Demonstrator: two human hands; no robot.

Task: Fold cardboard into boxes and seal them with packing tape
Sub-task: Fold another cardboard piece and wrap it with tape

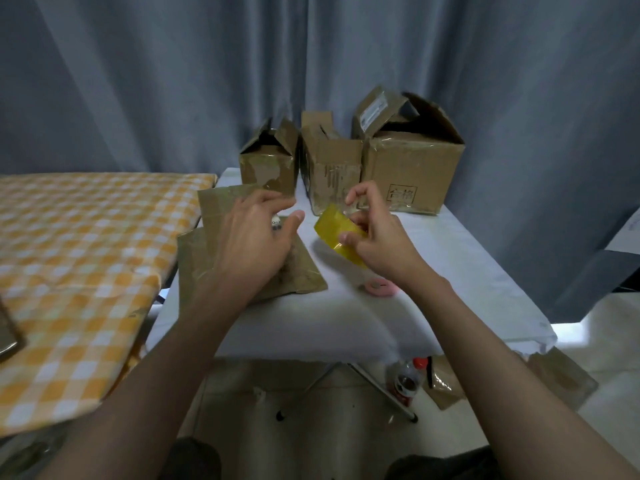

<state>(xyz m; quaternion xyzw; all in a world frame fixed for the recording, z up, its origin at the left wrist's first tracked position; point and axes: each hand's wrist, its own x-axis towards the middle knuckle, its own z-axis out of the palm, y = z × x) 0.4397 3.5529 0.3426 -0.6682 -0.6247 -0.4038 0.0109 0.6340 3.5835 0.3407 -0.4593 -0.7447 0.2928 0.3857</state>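
My right hand (375,233) grips a roll of yellow packing tape (334,228) above the white table (450,271). My left hand (259,230) hovers with fingers spread over flattened cardboard sheets (301,271) lying on the table's left side; it holds nothing. A small dark and white object (276,224) peeks out between its thumb and fingers. At the back of the table stand three brown boxes with raised flaps: a small one (268,164), a middle one (329,171) and a large one (412,168).
A pink ring-shaped item (379,285) lies on the table near my right wrist. A surface with an orange checked cloth (76,258) adjoins on the left. Under the table stand a red-capped bottle (410,379) and more cardboard (554,379). Grey curtains hang behind.
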